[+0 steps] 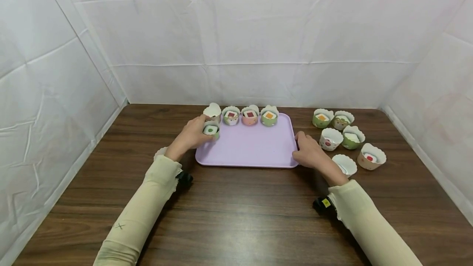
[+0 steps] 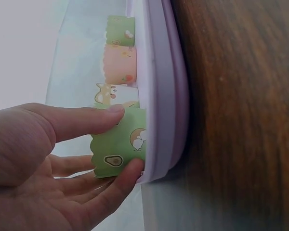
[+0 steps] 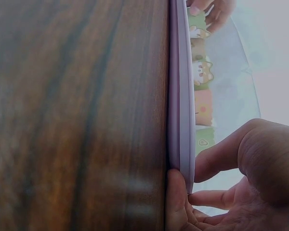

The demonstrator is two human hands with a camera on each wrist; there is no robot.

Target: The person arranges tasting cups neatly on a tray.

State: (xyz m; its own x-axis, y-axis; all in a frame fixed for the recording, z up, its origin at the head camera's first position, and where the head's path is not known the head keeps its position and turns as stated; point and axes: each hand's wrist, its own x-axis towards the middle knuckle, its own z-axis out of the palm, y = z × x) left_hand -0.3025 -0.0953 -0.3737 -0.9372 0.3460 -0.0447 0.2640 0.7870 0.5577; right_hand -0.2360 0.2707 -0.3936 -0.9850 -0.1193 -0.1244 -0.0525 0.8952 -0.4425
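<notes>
My left hand [image 1: 194, 131] pinches a green paper baking cup [image 2: 118, 142] between thumb and fingers, at the left end of the lilac tray [image 1: 251, 147]. A white piece with a green mark sits inside that cup. At the tray's right edge my right hand [image 1: 309, 150] grips the rim, thumb on one side and fingers on the other in the right wrist view. Along the tray's back edge stand a cup with a pale rim [image 1: 212, 111], a white cup [image 1: 231, 115], a pink cup [image 1: 250, 115] and a green cup [image 1: 269, 116].
Right of the tray, several more paper cups stand in a loose cluster, among them a white cup [image 1: 330, 139] and a peach cup [image 1: 371, 157]. Another pale cup [image 1: 160, 152] is partly hidden behind the left wrist. White sheeting [image 1: 258, 32] walls the brown wooden table [image 1: 236, 216].
</notes>
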